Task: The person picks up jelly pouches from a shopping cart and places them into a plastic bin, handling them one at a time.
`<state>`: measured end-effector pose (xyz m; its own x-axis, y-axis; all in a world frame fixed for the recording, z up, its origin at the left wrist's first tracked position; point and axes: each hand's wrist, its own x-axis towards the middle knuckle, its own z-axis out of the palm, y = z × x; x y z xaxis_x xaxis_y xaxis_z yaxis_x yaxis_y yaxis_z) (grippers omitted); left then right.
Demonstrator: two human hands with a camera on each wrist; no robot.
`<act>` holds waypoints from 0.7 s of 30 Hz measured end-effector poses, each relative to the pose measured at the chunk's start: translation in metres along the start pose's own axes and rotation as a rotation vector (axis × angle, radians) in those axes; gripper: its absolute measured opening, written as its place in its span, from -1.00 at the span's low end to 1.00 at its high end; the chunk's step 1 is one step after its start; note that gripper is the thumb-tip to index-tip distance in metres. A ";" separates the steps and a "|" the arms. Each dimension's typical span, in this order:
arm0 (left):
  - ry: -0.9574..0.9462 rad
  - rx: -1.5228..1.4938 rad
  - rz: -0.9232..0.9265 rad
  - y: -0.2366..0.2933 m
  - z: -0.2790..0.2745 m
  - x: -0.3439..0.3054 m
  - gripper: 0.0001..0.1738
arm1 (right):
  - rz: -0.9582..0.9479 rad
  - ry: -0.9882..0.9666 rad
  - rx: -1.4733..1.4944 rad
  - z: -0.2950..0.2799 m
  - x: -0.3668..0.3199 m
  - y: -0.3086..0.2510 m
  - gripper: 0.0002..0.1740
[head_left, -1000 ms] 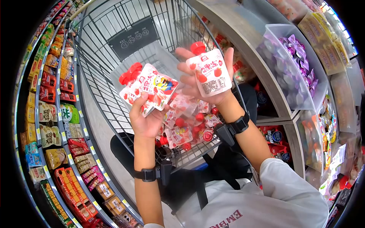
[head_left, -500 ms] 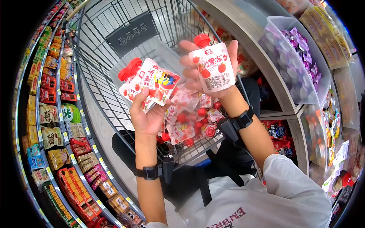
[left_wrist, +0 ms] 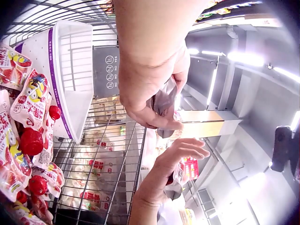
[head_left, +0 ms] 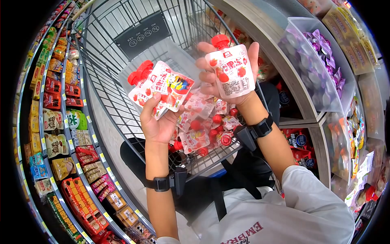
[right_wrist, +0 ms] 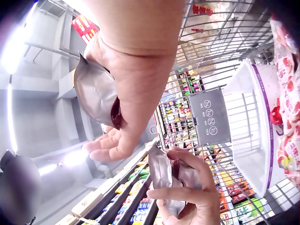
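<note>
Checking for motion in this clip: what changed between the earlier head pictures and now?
Only slightly: the single pouch on the right hand sits a little farther right and higher in the head view, though the view itself shifted too. Nothing was taken or let go. The left hand still holds its fanned pouches; loose pouches remain in the cart.

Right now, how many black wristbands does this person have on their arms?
2: one wristband below the left hand, which grips pouches, and another wristband below the right hand. The sleeves could hide more.
</note>
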<state>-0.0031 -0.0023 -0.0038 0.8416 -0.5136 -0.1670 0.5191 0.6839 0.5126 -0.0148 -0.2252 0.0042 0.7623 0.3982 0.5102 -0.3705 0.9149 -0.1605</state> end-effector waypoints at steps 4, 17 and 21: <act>0.005 -0.001 -0.002 0.000 0.000 0.000 -0.53 | -0.004 0.002 -0.010 0.000 -0.001 0.000 0.37; 0.016 0.012 0.008 0.000 0.001 0.000 -0.56 | 0.004 0.178 -0.150 0.009 -0.002 0.000 0.25; 0.026 0.011 -0.002 0.000 -0.001 0.001 -0.54 | 0.013 0.040 -0.052 0.003 -0.002 -0.001 0.33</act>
<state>-0.0024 -0.0023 -0.0048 0.8445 -0.5010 -0.1894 0.5188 0.6773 0.5216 -0.0177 -0.2276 0.0061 0.7787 0.4111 0.4739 -0.3527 0.9116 -0.2113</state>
